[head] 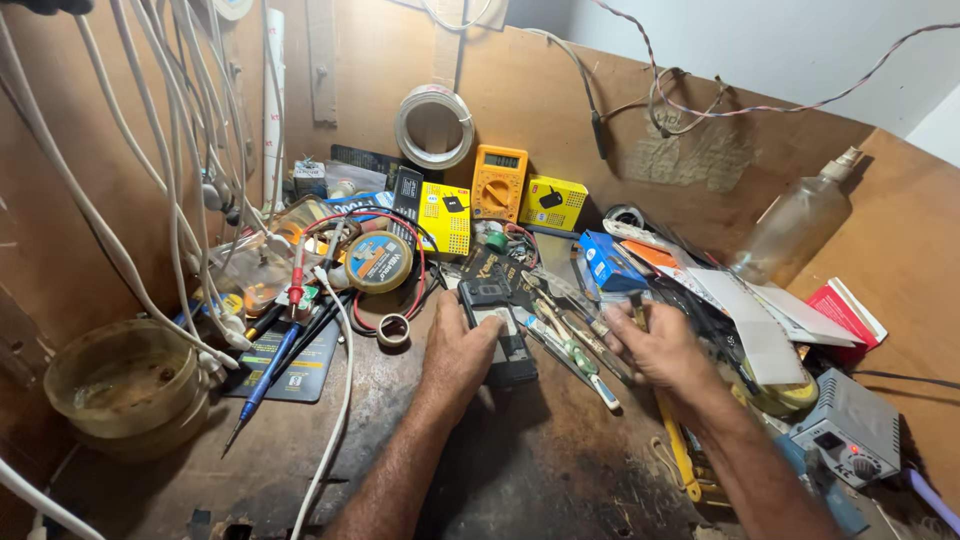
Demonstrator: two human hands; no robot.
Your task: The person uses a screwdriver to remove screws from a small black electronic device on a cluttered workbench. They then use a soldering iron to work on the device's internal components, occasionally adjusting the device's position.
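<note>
My left hand rests on a dark opened phone lying flat on the worn wooden bench, fingers pressing its left edge. My right hand sits to the right of the phone among a row of screwdrivers and tweezers, fingers curled around a thin dark-handled tool. The phone's inner side faces up, with a pale rectangular part showing near my left fingertips.
An orange multimeter and yellow boxes lean on the back wall. Wire spool, tape ring, blue probe pen lie left. A round tin stands far left. A grey power unit and bottle stand right. White cables hang left.
</note>
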